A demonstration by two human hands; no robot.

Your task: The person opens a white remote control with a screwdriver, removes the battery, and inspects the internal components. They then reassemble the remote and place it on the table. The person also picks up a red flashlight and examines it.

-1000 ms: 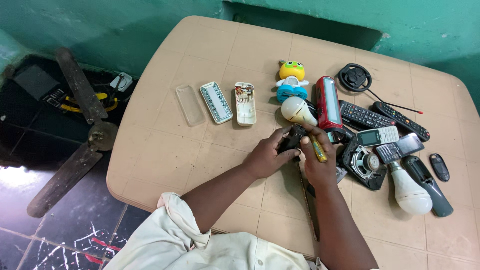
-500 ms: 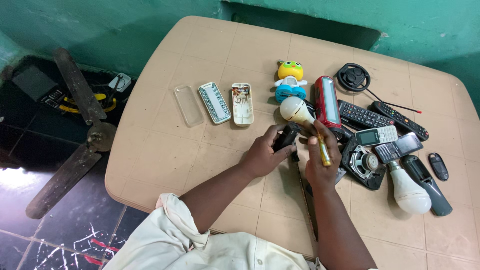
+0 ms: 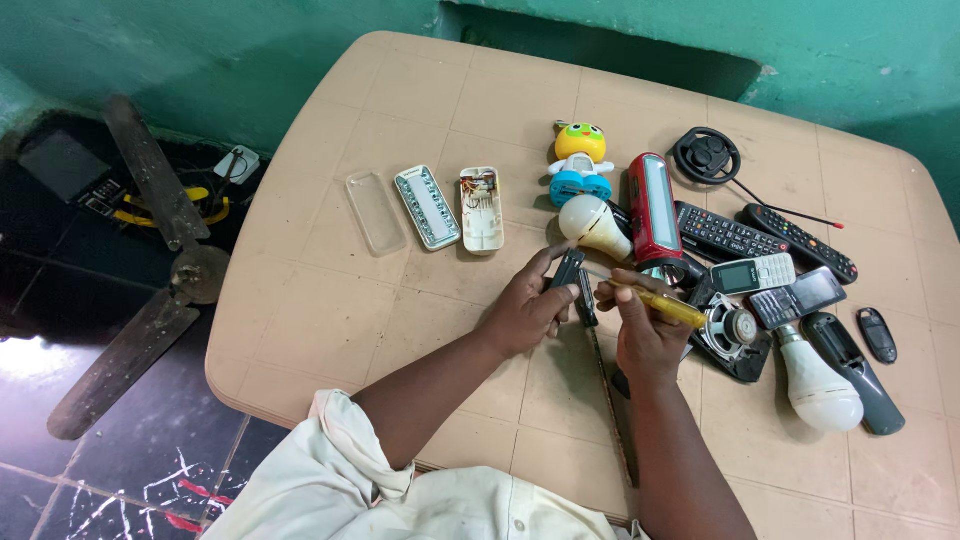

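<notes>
Two hands (image 3: 590,320) meet at the table's (image 3: 330,300) near edge; remotes (image 3: 725,232) and bulbs (image 3: 820,385) right, three casing parts (image 3: 428,206) left.

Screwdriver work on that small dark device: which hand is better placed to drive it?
Right, probably. The right hand already grips the yellow-handled screwdriver, tip pointing toward the small dark device, while the left hand holds that device off the table.

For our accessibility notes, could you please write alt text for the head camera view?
A person's left hand holds a small black device while the right hand puts a yellow-handled screwdriver to it, over a beige table. Remotes, phones, bulbs, a red lamp and a toy lie around.
</notes>
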